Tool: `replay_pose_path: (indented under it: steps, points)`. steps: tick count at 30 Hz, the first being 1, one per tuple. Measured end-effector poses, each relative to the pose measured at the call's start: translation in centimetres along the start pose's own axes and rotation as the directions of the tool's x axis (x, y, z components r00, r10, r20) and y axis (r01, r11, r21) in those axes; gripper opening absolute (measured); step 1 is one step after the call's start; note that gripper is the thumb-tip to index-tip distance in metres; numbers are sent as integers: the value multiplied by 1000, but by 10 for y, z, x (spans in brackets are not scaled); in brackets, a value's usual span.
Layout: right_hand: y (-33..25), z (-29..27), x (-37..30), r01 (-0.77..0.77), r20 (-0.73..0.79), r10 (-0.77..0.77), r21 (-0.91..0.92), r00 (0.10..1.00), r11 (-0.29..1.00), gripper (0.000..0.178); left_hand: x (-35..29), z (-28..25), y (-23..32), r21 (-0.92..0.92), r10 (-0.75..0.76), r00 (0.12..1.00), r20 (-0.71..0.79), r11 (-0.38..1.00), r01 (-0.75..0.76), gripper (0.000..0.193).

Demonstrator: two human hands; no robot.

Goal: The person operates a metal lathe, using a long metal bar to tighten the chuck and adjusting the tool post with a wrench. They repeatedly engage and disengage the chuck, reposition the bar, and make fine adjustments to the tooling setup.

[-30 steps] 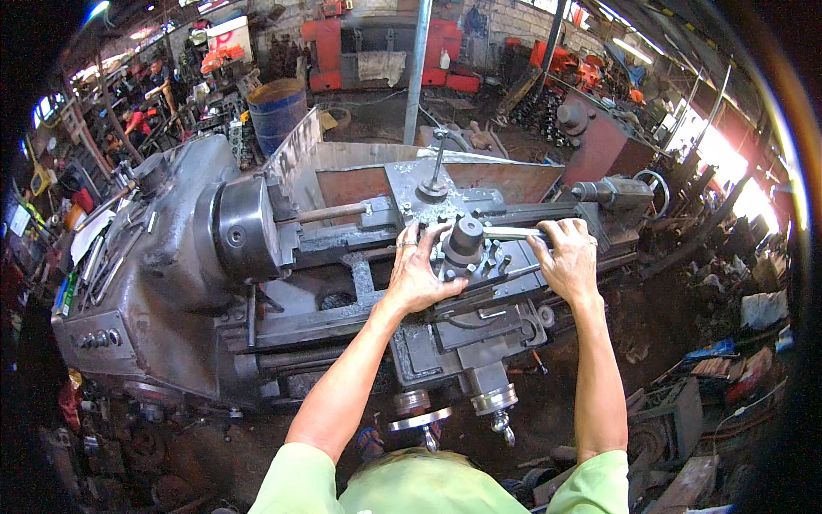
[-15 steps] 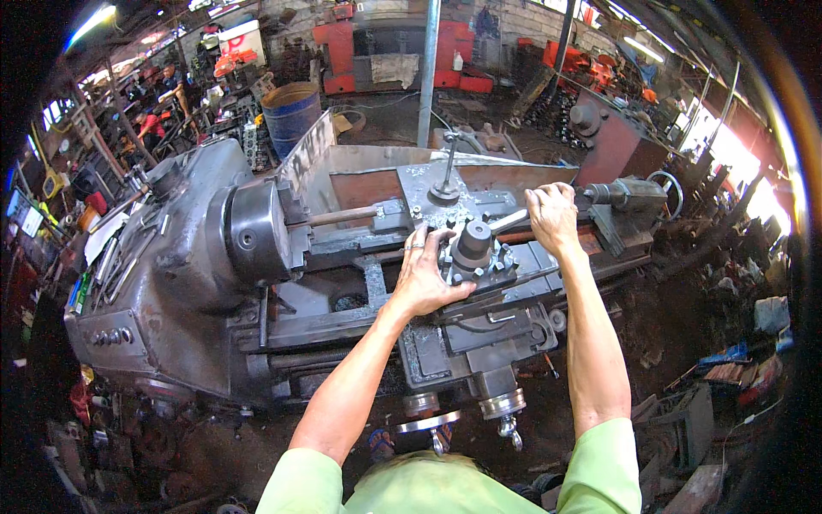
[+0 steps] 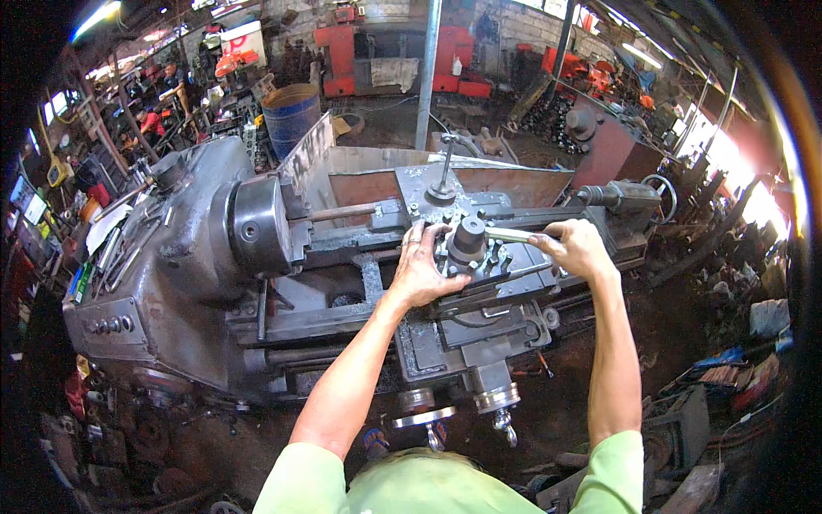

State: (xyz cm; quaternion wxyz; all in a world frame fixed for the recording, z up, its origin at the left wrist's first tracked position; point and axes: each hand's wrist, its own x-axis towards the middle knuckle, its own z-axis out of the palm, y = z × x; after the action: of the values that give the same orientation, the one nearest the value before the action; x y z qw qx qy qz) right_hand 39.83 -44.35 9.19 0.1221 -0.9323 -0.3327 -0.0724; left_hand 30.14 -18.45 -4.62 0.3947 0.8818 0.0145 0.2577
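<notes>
A large metal lathe point(image 3: 197, 317) fills the middle. On its carriage stands a square tool post point(image 3: 467, 243) with a dark round hub on top and several bolts around it. My left hand point(image 3: 419, 267) grips the left side of this post, fingers at the far edge and thumb across the near side. From the hub a pale metal lever point(image 3: 507, 233) reaches to the right. Around its outer end the fingers of my right hand point(image 3: 575, 247) are closed. Left of the post, a round bar point(image 3: 342, 212) extends from the dark chuck point(image 3: 259, 230).
Loose tools point(image 3: 124, 248) lie atop the headstock. The tailstock point(image 3: 623, 197) sits at the far right of the bed. Two handwheels point(image 3: 425, 418) project toward me below the carriage. Behind are a blue drum point(image 3: 291, 116) and a metal pole point(image 3: 428, 77); people work at far left.
My right hand has come nearer to me and slightly right, swinging the lever with it. My left hand keeps its hold on the tool post.
</notes>
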Motion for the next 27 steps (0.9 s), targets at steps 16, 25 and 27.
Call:
replay_pose_path:
  steps: [16, 25, 27]
  points:
    - [18, 2, 12, -185, 151, 145, 296, 978, 937, 52, 3, -5, 2, 116, 100, 995, -26, 989, -96, 99]
    - [-1, 17, -12, -192, -123, 201, 81, 972, 978, 54, 1, 3, -6, 33, 83, 996, -28, 996, -82, 101]
    - [0, 17, -13, -157, -148, 164, 61, 975, 986, 50, 2, 5, -7, 54, 110, 992, -59, 993, -107, 101]
